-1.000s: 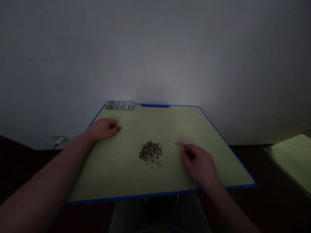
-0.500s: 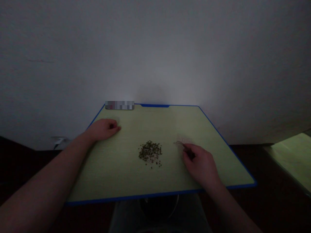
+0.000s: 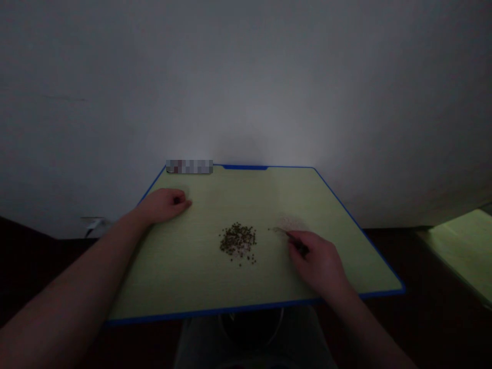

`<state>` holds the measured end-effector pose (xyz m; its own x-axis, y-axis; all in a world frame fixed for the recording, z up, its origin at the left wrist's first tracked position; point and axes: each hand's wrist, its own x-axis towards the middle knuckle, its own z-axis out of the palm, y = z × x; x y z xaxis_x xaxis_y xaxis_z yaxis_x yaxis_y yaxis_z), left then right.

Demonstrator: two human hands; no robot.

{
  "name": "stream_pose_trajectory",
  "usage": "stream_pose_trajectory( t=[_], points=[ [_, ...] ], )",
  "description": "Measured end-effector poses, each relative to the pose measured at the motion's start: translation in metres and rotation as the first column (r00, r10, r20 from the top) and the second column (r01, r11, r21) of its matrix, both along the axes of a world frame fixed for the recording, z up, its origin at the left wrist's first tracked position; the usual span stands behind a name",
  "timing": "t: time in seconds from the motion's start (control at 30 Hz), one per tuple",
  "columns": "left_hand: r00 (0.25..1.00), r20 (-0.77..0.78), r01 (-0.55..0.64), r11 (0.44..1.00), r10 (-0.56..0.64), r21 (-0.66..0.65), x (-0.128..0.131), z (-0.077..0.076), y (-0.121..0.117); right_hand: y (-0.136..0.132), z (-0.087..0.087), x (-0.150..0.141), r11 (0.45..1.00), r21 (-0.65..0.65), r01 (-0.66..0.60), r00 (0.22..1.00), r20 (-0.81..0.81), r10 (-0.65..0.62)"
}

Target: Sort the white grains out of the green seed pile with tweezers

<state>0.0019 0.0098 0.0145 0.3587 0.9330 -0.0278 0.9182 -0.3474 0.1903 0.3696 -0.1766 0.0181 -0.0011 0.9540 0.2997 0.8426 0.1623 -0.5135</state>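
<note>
Seeds, small, dark and round [image 3: 238, 242], are lying in one loose heap near the middle of the pale green board with a blue rim [image 3: 269, 306], with a few strays scattered toward the near edge. As far as I can judge, the sorting is barely begun: the heap is sitting whole, and only a faint pale patch [image 3: 291, 223], too dim to identify, is showing beside the tool toward the right edge.

I am pinching a thin, pale, pointed tool [image 3: 280, 231] in my right hand [image 3: 317, 261]; its tip is pointing left toward the heap and is standing apart from it. The fingers are curled and clenched around the tool's rear end, and the wrist is resting on the board close to the near edge, toward the near right corner.

I am laying my left hand [image 3: 163, 204] knuckles-up on the board near the far left corner, fingers loosely curled, grasping nothing visible. The left forearm is crossing the left edge.
</note>
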Motion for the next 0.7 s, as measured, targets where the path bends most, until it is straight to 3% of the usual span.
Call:
stream_pose_trajectory(
  t=[0.33, 0.7],
  points=[
    [1.0, 0.015, -0.012, 1.0, 0.012, -0.008, -0.001, 0.001, -0.002, 0.009, -0.002, -0.006, 0.997, -0.014, 0.077, 0.996, 0.04, -0.076],
    [1.0, 0.002, -0.022, 1.0, 0.022, -0.008, 0.002, 0.002, -0.001, -0.002, -0.003, -0.01, 0.999, -0.003, 0.036, 0.999, -0.02, -0.036]
  ],
)
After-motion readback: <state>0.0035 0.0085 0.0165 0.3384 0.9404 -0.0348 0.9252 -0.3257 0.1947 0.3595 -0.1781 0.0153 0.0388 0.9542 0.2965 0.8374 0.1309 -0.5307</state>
